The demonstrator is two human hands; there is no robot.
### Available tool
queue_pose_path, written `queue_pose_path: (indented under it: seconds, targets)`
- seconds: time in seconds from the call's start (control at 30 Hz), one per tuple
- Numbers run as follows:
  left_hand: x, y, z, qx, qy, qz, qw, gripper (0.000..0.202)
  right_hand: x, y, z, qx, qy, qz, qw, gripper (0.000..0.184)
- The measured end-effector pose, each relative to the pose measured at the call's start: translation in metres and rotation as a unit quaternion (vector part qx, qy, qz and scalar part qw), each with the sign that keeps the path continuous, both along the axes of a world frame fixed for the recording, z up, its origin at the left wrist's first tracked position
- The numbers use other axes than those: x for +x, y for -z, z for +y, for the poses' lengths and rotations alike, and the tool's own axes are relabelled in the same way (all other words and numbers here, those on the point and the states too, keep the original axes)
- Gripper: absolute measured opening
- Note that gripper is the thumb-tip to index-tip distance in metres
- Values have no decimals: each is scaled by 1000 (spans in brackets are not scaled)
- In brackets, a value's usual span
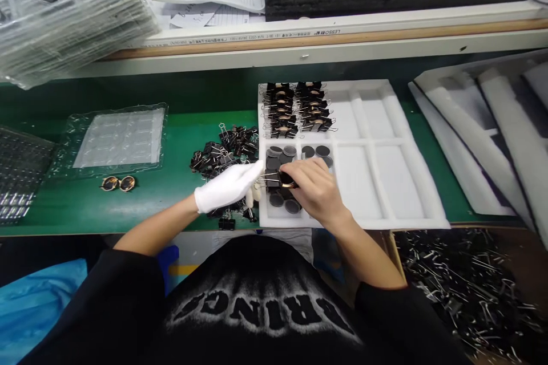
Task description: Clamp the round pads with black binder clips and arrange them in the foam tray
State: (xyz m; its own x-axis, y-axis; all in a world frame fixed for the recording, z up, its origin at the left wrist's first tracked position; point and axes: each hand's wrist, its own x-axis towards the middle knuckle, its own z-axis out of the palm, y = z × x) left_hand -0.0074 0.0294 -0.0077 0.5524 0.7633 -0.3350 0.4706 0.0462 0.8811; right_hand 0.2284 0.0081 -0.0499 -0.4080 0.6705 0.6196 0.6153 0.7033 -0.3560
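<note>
My left hand (231,185), in a white glove, pinches the wire handles of a black binder clip (272,179). My bare right hand (314,188) grips a dark, round, gold-rimmed piece (287,179), mostly covered by its fingers. The clip meets the edge of this piece; whether it bites on it is hard to see. Both hands are over the white foam tray (402,182). Under and around them lie several dark grey discs (292,206). A heap of loose binder clips (222,151) spreads beside and beneath my left hand.
Two columns of clipped pieces (280,111) fill the tray's far left compartments. Left on the green table are two gold-rimmed round pieces (119,183) and a clear plastic tray (120,137). Foam sheets (483,142) lean at right, above a box of binder clips (471,291).
</note>
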Motion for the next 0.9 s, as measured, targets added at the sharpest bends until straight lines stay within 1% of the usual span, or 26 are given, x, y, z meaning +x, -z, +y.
queue_pose_path:
  seconds: [0.03, 0.07, 0.1, 0.13, 0.17, 0.2, 0.23, 0.27, 0.3, 0.33, 0.37, 0.4, 0.47, 0.5, 0.57, 0.6, 0.67, 0.73, 0.77, 0.83, 0.9]
  targets:
    - [4, 3, 0, -31, -12, -33, 999, 55, 0, 2, 0, 51, 14, -20, 998, 24]
    - [7, 6, 0, -42, -20, -54, 997, 53, 1, 4, -1, 82, 30, -33, 996, 27]
    - [9, 7, 0, -36, -26, -66, 997, 49, 3, 4, -3, 92, 48, -38, 994, 29]
    - [11, 7, 0, -22, -31, -71, 997, 45, 7, 3, -5, 83, 66, -35, 994, 33]
    - [11, 6, 1, -6, -35, -68, 997, 41, 11, 1, -7, 53, 78, -23, 995, 41]
    - [10, 4, 1, 13, -38, -59, 997, 39, 17, -3, -9, 3, 80, -5, 997, 52]
    - [10, 2, 2, 33, -37, -45, 998, 38, 23, -6, -11, -64, 69, 17, 995, 65]
    - [9, 1, 2, 56, -32, -27, 998, 36, 28, -10, -12, -140, 49, 41, 988, 76]
    - [8, 1, 3, 79, -24, -8, 997, 35, 33, -13, -13, -217, 25, 64, 974, 81]
    - [8, 1, 3, 101, -14, 9, 995, 34, 36, -14, -13, -287, 4, 85, 954, 81]
    - [9, 3, 3, 121, -3, 23, 992, 34, 38, -14, -13, -346, -13, 102, 933, 75]
    - [10, 5, 2, 137, 9, 34, 990, 34, 38, -13, -12, -392, -25, 118, 912, 66]
    - [13, 11, 1, 161, 30, 52, 985, 36, 35, -7, -11, -450, -31, 153, 879, 44]
    - [15, 13, 1, 169, 39, 59, 983, 37, 34, -4, -9, -462, -27, 170, 870, 36]
    - [17, 17, 1, 183, 55, 68, 979, 39, 35, 0, -5, -464, -19, 187, 866, 29]
    - [17, 17, 1, 192, 60, 71, 977, 42, 38, 1, -1, -454, -16, 182, 872, 28]
    - [13, 16, 1, 220, 58, 81, 971, 50, 53, 0, 13, -412, -21, 157, 897, 26]
    - [6, 12, 1, 245, 34, 90, 965, 54, 76, 1, 37, -339, -17, 136, 931, 22]
    - [2, 10, 0, 252, 16, 91, 963, 53, 88, 3, 51, -293, -4, 130, 947, 22]
    - [-7, 7, -4, 251, -18, 88, 964, 49, 112, 13, 80, -220, 66, 103, 968, 24]
    - [-15, 6, -8, 246, -41, 87, 965, 45, 128, 26, 105, -201, 139, 47, 968, 28]
